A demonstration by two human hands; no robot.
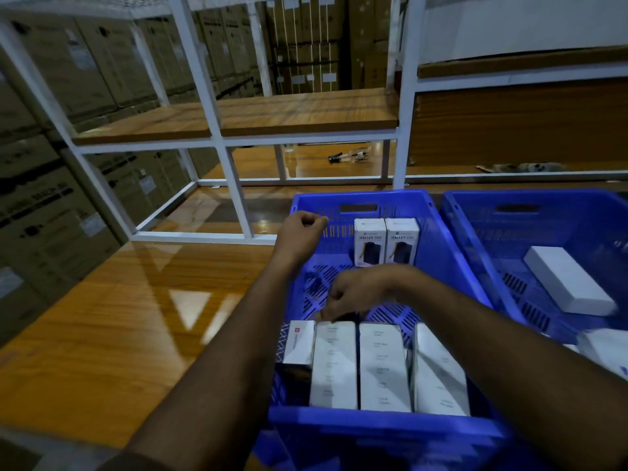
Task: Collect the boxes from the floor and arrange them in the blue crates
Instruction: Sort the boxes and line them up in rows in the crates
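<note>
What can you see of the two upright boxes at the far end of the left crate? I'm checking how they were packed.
The two upright boxes are white cartons standing side by side, touching, against the far wall of the left blue crate, below its handle slot. Each front reads HALLEY 206 above a dark product picture, with a small logo near the top. They look closed and undamaged. Neither hand touches them.

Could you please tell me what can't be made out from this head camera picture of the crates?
- Right hand: its fingers point away, so any grip is hidden.
- Near row of boxes: side print blurred.
- Right crate: cut off by the picture's right edge.
- Items on the low shelf: too small to identify.
</note>
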